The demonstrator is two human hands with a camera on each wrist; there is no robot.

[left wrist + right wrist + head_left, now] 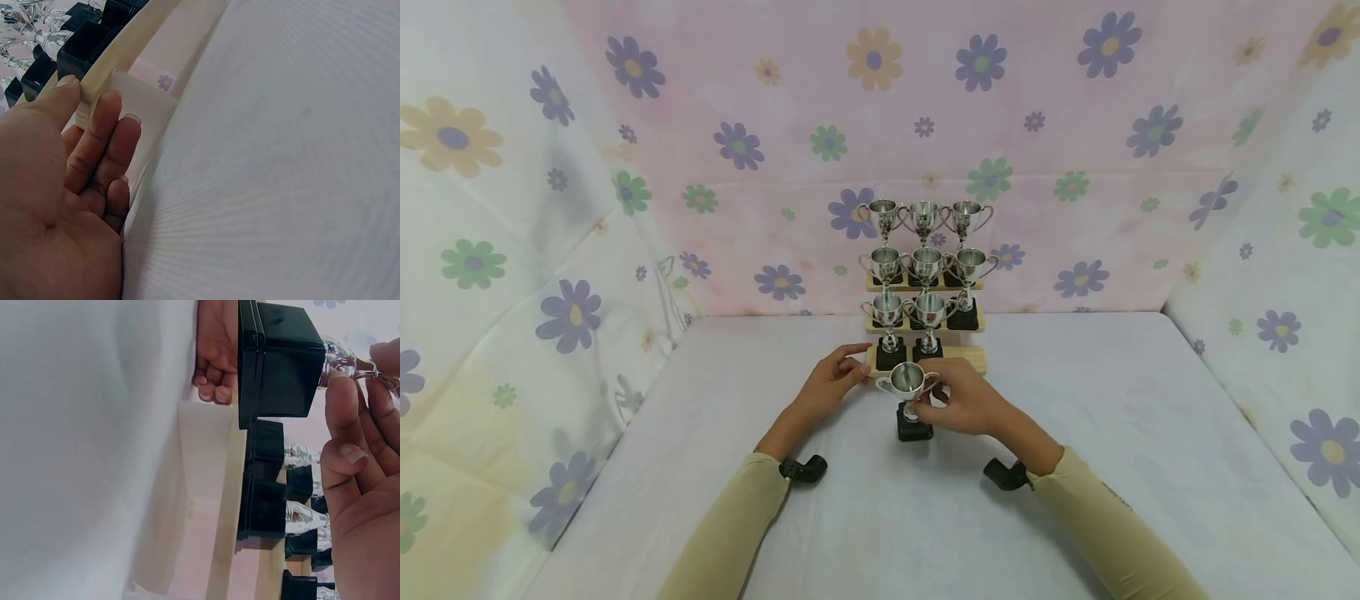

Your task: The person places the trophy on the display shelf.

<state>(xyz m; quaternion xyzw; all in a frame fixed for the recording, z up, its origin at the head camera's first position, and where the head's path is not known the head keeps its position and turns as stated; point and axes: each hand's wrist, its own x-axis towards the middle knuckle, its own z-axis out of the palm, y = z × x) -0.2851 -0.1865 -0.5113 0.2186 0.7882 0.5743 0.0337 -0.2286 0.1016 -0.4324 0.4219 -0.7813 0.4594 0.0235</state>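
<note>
My right hand (962, 396) holds a small silver trophy cup (907, 382) by its stem. The cup is upright, its black square base (284, 359) in front of the lowest shelf of a stepped wooden stand (966, 358). At the left end of that shelf, my left hand (831, 382) pinches the board, thumb by a trophy base and fingertips around the corner. Two trophies, one at left (888, 310) and one beside it (930, 310), stand on the lowest shelf, with bare wood to their right.
Three trophies stand on the middle shelf, including one at right (971, 265), and three on the top, including a middle one (923, 218). A white cloth (700, 517) covers the table. Flowered fabric (760, 208) hangs behind and at both sides.
</note>
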